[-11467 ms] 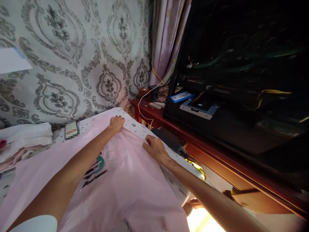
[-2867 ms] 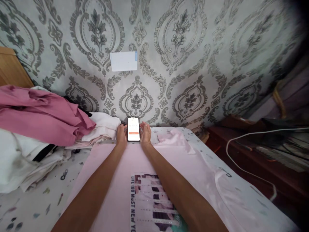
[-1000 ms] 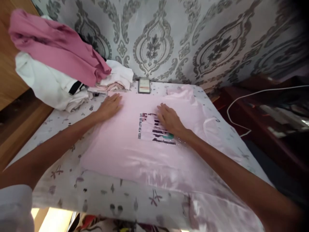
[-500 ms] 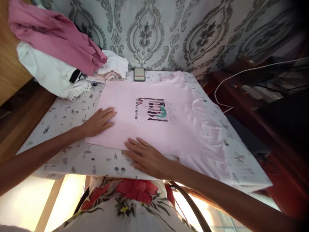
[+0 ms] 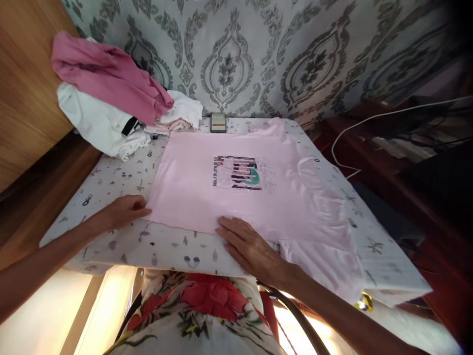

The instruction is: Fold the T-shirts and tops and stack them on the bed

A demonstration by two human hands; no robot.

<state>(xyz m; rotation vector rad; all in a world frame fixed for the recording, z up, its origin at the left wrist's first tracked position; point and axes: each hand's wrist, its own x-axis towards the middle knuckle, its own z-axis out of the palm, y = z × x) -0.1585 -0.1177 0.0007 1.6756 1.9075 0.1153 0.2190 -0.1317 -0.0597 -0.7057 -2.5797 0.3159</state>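
Observation:
A pale pink T-shirt (image 5: 188, 182) lies spread out, its hem to the left and its neckline to the right. Dark lettering and a striped picture with a green patch are printed on its front. At the hem's near corner, my left hand (image 5: 127, 211) is closed with thumb and fingers pinched on the cloth. My right hand (image 5: 251, 246) rests flat along the shirt's near edge, fingers stretched out over the fabric and part of the hand over the table cover. A near sleeve (image 5: 321, 266) reaches toward the table's front edge.
Under the shirt is a table with a white patterned cover (image 5: 111, 182). At the back left, a heap holds a rose-pink garment (image 5: 111, 74) and white clothes (image 5: 92, 118). A small dark-framed box (image 5: 218, 123) stands near the curtain (image 5: 229, 64). A white cable (image 5: 343, 133) hangs at right.
My left hand has gone from lying flat on the shirt to pinching its near hem corner. My right hand has slid right along the near edge. The view has shifted slightly.

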